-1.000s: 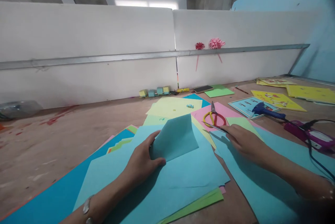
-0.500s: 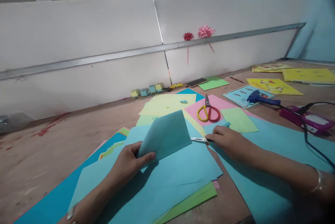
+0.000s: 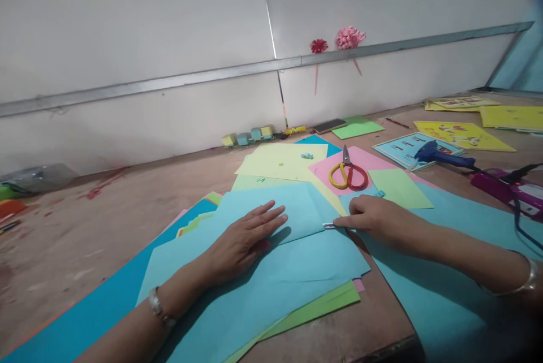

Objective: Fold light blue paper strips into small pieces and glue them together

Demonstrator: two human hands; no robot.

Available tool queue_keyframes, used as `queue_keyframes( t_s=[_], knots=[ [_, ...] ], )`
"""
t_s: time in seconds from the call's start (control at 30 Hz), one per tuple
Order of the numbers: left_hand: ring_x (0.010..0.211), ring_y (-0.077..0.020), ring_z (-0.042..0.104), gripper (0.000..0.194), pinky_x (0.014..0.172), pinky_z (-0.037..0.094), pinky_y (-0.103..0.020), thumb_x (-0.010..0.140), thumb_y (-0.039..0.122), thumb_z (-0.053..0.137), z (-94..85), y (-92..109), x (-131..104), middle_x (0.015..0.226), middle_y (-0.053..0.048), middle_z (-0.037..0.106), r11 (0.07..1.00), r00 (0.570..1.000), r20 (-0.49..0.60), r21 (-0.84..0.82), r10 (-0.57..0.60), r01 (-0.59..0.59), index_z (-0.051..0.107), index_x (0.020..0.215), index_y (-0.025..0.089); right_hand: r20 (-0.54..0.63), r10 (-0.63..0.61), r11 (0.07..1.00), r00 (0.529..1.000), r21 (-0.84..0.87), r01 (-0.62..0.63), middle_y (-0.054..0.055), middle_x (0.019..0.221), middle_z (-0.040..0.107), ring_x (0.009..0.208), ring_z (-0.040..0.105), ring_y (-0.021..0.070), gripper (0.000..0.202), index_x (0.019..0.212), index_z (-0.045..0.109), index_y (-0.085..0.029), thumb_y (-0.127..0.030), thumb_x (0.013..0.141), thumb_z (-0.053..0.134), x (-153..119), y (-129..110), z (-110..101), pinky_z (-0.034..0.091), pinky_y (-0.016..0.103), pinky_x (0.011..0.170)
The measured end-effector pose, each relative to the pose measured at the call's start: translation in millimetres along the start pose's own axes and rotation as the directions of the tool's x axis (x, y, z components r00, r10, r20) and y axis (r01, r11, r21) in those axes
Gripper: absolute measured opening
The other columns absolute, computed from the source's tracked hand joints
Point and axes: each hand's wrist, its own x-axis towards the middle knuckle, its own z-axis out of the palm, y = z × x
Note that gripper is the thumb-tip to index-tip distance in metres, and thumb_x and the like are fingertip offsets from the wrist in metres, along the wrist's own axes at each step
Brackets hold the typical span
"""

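In the head view a light blue paper piece [image 3: 297, 210] lies on a larger light blue sheet [image 3: 305, 261], its lower right corner near the middle of the pile. My left hand [image 3: 244, 241] is over the piece's left part, fingers stretched out; whether the palm presses on it I cannot tell. My right hand [image 3: 369, 219] is closed, index finger extended along a slim silver metal tool [image 3: 328, 226]. The tool's tip is at the piece's right corner; its kind is unclear, as the hand covers most of it.
Scissors [image 3: 348, 173] with yellow and red handles lie on pink paper behind my right hand. A blue glue gun [image 3: 443, 155] and a purple device [image 3: 509, 188] with a black cord are at the right. Small paper blocks [image 3: 248, 135] stand along the white board.
The small blue paper, raised and held in my left hand before, now lies down on the sheet. My left hand has let go and flattened out. The view has shifted slightly left and down.
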Motion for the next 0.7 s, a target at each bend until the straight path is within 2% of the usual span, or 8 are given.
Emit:
queue_keyframes(
  t_s=[0.1,0.17,0.27,0.4,0.53,0.7],
  knots=[
    [0.150,-0.0290,0.013,0.048,0.120,0.022,-0.052,0.100,0.042,0.041,-1.2,2,1,0.163,0.002,0.017,0.998,0.995,0.076,-0.015,-0.063,0.064,0.037,0.148,0.037,0.032,-0.013,1.000,0.999,-0.001,0.013,0.003,0.075,0.047,0.067,0.041,0.0166,0.044,0.125,0.066,-0.034,-0.011,0.094,0.044,-3,-1,-1,0.018,0.028,0.056],
    [0.150,-0.0295,0.010,0.045,0.120,0.016,-0.054,0.101,0.045,0.039,-3.1,6,2,0.163,0.004,0.011,0.997,0.989,0.129,-0.013,-0.070,0.072,0.039,0.146,0.042,0.046,-0.017,1.000,0.999,-0.007,0.017,0.003,0.076,0.048,0.069,0.043,0.0168,0.045,0.127,0.065,-0.035,-0.011,0.094,0.045,-7,-1,0,0.018,0.027,0.057],
    [0.151,-0.0271,0.010,0.043,0.121,0.009,-0.056,0.102,0.045,0.034,-7.4,11,3,0.163,0.006,0.013,0.995,0.977,0.195,-0.021,-0.091,0.097,0.039,0.145,0.045,0.052,-0.026,1.000,0.998,-0.016,0.027,0.004,0.079,0.050,0.070,0.044,0.0175,0.044,0.127,0.065,-0.035,-0.011,0.095,0.045,-14,-1,2,0.021,0.027,0.058],
    [0.151,-0.0257,0.011,0.042,0.119,0.001,-0.059,0.103,0.045,0.031,-11.3,13,4,0.162,0.005,0.016,0.993,0.968,0.224,-0.022,-0.111,0.119,0.037,0.145,0.046,0.061,-0.042,0.999,0.997,-0.008,0.043,0.005,0.080,0.050,0.072,0.044,0.0183,0.044,0.125,0.066,-0.034,-0.012,0.095,0.042,-21,0,1,0.025,0.028,0.060],
    [0.150,-0.0286,0.013,0.044,0.118,0.000,-0.063,0.101,0.049,0.037,-9.8,9,2,0.162,0.003,0.018,0.995,0.974,0.210,-0.033,-0.087,0.096,0.037,0.145,0.045,0.063,-0.048,0.999,0.997,0.007,0.048,0.005,0.080,0.051,0.072,0.045,0.0187,0.046,0.127,0.065,-0.033,-0.012,0.095,0.038,-21,-2,-2,0.029,0.028,0.062],
    [0.149,-0.0304,0.017,0.045,0.117,0.000,-0.063,0.099,0.051,0.041,-7.4,8,2,0.161,0.002,0.022,0.995,0.980,0.180,-0.038,-0.086,0.094,0.041,0.143,0.045,0.091,0.001,0.997,0.996,0.082,-0.008,0.005,0.080,0.051,0.072,0.047,0.0190,0.039,0.121,0.068,-0.030,-0.025,0.100,0.036,-17,-5,0,0.032,0.028,0.062]
  ],
)
